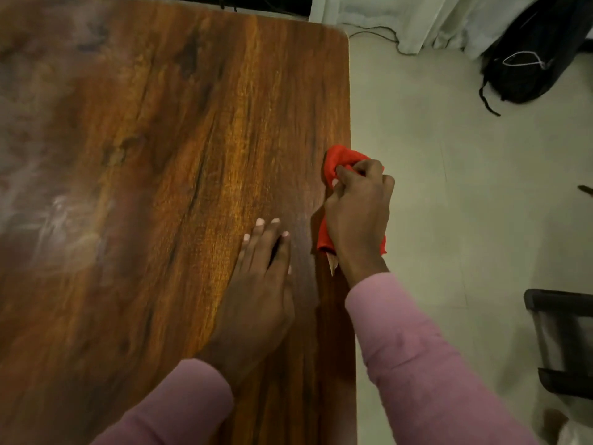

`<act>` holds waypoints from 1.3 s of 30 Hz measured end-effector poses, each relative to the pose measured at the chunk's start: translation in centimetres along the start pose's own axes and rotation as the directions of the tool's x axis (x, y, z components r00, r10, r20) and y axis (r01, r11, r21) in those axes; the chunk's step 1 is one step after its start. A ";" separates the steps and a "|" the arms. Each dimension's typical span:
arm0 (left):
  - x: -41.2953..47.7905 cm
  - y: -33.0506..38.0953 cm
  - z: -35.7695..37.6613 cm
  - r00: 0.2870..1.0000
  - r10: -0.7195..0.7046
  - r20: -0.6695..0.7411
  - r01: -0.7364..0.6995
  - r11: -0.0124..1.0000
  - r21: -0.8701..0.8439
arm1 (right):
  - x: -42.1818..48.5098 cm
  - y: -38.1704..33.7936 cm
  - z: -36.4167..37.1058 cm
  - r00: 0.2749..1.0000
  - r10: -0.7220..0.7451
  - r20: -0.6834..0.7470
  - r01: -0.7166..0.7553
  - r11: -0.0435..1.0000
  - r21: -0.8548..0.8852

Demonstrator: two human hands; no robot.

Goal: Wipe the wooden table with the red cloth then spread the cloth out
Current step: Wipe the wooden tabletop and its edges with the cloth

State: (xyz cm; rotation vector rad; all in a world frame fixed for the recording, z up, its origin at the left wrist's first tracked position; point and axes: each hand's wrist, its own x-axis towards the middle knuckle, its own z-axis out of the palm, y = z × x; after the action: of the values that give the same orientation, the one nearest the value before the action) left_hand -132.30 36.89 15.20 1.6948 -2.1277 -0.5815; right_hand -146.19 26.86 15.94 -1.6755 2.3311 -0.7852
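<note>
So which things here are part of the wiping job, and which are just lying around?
Part of the job:
- red cloth, bunched in the right hand at the table's right edge
- wooden table, with pale smears toward its left side
- left hand, flat on the tabletop

Lying about:
- black backpack on the floor
- white curtain
- dark chair, partly in view
</note>
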 end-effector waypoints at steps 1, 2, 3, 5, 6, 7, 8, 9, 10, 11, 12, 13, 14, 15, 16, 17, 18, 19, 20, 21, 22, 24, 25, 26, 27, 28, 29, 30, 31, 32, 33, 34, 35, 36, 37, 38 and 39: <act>0.7 -0.1 -0.1 1.000 -0.006 0.000 0.006 1.000 -0.012 | 1.1 -0.2 0.3 1.000 0.000 0.000 0.000 1.000 -0.004; 1.8 -0.2 -0.3 1.000 -0.009 -0.005 0.008 1.000 -0.010 | 2.1 -0.3 0.6 1.000 0.002 -0.002 -0.002 1.000 -0.004; 3.3 -0.3 -0.5 1.000 -0.007 -0.017 0.007 1.000 0.004 | 3.1 -0.5 0.9 1.000 0.004 -0.004 -0.004 1.000 0.003; 7.4 -0.3 -0.9 0.999 -0.004 -0.050 0.007 0.999 0.044 | 4.8 -0.8 1.4 1.000 0.004 0.005 -0.004 1.000 0.008; 9.8 -0.2 -1.1 0.998 -0.003 -0.064 0.006 0.998 0.057 | 5.6 -0.9 1.6 1.000 0.004 0.013 -0.004 1.000 0.002; 12.4 -0.3 -1.3 0.997 0.001 -0.075 0.004 0.998 0.065 | 6.4 -1.0 1.7 1.000 0.005 0.019 -0.005 1.000 -0.004; 14.9 -0.4 -1.4 0.996 0.010 -0.085 -0.003 0.997 0.078 | 7.1 -1.2 2.0 1.000 0.008 0.024 -0.007 1.000 -0.007; 17.2 -0.5 -1.3 0.995 0.023 -0.092 -0.013 0.995 0.098 | 7.7 -1.2 2.0 0.999 0.011 0.030 -0.011 1.000 -0.009; 19.4 -0.6 -1.2 0.995 0.038 -0.093 -0.027 0.993 0.119 | 8.3 -1.3 2.2 0.999 0.018 0.037 -0.017 1.000 -0.011; 21.2 -0.8 -1.1 0.995 0.052 -0.089 -0.039 0.990 0.136 | 8.8 -1.4 2.3 0.999 0.023 0.045 -0.023 1.000 -0.014; 22.7 -1.0 -0.9 0.995 0.058 -0.087 -0.045 0.987 0.152 | 9.2 -1.4 2.4 0.998 0.026 0.049 -0.026 1.000 -0.017; 23.9 -1.3 -0.7 0.994 0.060 -0.089 -0.044 0.985 0.167 | 9.4 -1.5 2.5 0.998 0.029 0.049 -0.028 0.999 -0.019; 24.8 -1.7 -0.5 0.994 0.056 -0.097 -0.038 0.983 0.178 | 9.5 -1.4 2.6 0.998 0.030 0.047 -0.029 0.999 -0.018; 25.4 -2.1 -0.4 0.993 0.051 -0.106 -0.031 0.983 0.182 | 9.6 -1.4 2.6 0.999 0.028 0.041 -0.027 1.000 -0.015; 25.8 -2.4 -0.2 0.993 0.046 -0.109 -0.026 0.983 0.184 | 9.6 -1.3 2.6 0.999 0.021 0.034 -0.021 1.000 -0.011; 26.0 -2.6 -0.1 0.994 0.044 -0.103 -0.024 0.982 0.185 | 9.6 -1.2 2.7 1.000 0.014 0.027 -0.013 1.000 -0.014; 26.0 -2.8 0.0 0.995 0.045 -0.092 -0.027 0.982 0.186 | 9.6 -1.1 2.7 1.000 0.008 0.023 -0.008 1.000 -0.021; 26.0 -2.9 0.1 0.995 0.048 -0.087 -0.031 0.982 0.186 | 9.7 -1.1 2.8 1.000 0.005 0.019 -0.004 1.000 -0.024; 26.0 -2.9 0.2 0.995 0.050 -0.090 -0.032 0.982 0.187 | 10.0 -1.1 2.9 1.000 0.001 0.016 -0.001 1.000 -0.022; 26.0 -2.9 0.3 0.994 0.051 -0.097 -0.031 0.981 0.190 | 10.5 -1.1 3.0 1.000 -0.003 0.016 0.003 1.000 -0.020; 25.9 -2.8 0.3 0.994 0.049 -0.100 -0.029 0.981 0.194 | 11.1 -1.2 3.2 1.000 -0.004 0.022 0.005 1.000 -0.020; 25.8 -2.5 0.1 0.994 0.046 -0.094 -0.026 0.980 0.195 | 12.7 -1.4 3.5 0.999 -0.001 0.035 0.002 1.000 -0.020; 25.8 -2.5 0.1 0.995 0.048 -0.092 -0.030 0.981 0.192 | 13.8 -1.5 3.7 0.999 -0.002 0.035 0.003 1.000 -0.021; 25.7 -2.5 0.0 0.995 0.052 -0.089 -0.034 0.981 0.190 | 14.9 -1.7 4.0 0.999 -0.008 0.033 0.009 1.000 -0.023; 25.8 -2.5 0.0 0.995 0.054 -0.085 -0.037 0.981 0.190 | 16.0 -1.8 4.2 0.999 -0.017 0.028 0.018 1.000 -0.022; 25.8 -2.6 0.1 0.995 0.054 -0.083 -0.037 0.981 0.191 | 17.2 -2.0 4.5 0.999 -0.028 0.025 0.029 0.999 -0.015; 25.8 -2.6 0.1 0.995 0.053 -0.083 -0.036 0.981 0.192 | 18.5 -2.2 4.7 0.999 -0.040 0.021 0.040 0.999 -0.003; 25.9 -2.7 0.1 0.995 0.051 -0.084 -0.034 0.981 0.190 | 19.7 -2.5 5.0 0.999 -0.047 0.020 0.047 0.999 0.010; 25.9 -2.7 0.1 0.995 0.046 -0.083 -0.030 0.981 0.191 | 21.1 -2.7 5.4 0.999 -0.050 0.020 0.050 0.999 0.019; 25.9 -2.7 0.1 0.996 0.043 -0.081 -0.026 0.981 0.193 | 22.5 -2.9 5.7 0.998 -0.052 0.023 0.052 0.998 0.023; 25.9 -2.6 0.0 0.996 0.040 -0.076 -0.024 0.980 0.196 | 23.8 -3.1 6.1 0.998 -0.051 0.027 0.050 0.998 0.027; 25.9 -2.6 -0.1 0.997 0.036 -0.066 -0.022 0.980 0.198 | 25.1 -3.4 6.4 0.999 -0.044 0.030 0.043 0.999 0.034; 25.9 -2.5 -0.1 0.998 0.032 -0.053 -0.021 0.979 0.202 | 26.3 -3.7 6.8 0.999 -0.034 0.027 0.033 0.999 0.039; 26.0 -2.4 -0.2 0.999 0.027 -0.043 -0.017 0.979 0.204 | 27.3 -4.0 7.1 0.999 -0.028 0.021 0.027 0.999 0.031; 26.0 -2.4 -0.2 0.999 0.019 -0.040 -0.010 0.980 0.200 | 28.1 -4.6 7.6 0.999 -0.035 0.018 0.035 0.999 0.006; 26.1 -2.4 -0.2 0.999 0.008 -0.039 -0.001 0.982 0.190 | 28.6 -5.3 8.1 0.998 -0.063 0.022 0.064 0.998 -0.030; 26.2 -2.4 -0.1 0.999 -0.006 -0.036 0.012 0.984 0.179 | 28.9 -6.2 8.7 0.993 -0.112 0.042 0.115 0.992 -0.059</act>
State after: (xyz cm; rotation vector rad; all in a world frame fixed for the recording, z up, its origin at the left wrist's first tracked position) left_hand -135.97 10.89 14.66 1.7947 -2.2060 -0.3684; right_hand -147.65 -3.92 16.53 -1.8462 2.2735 -0.7006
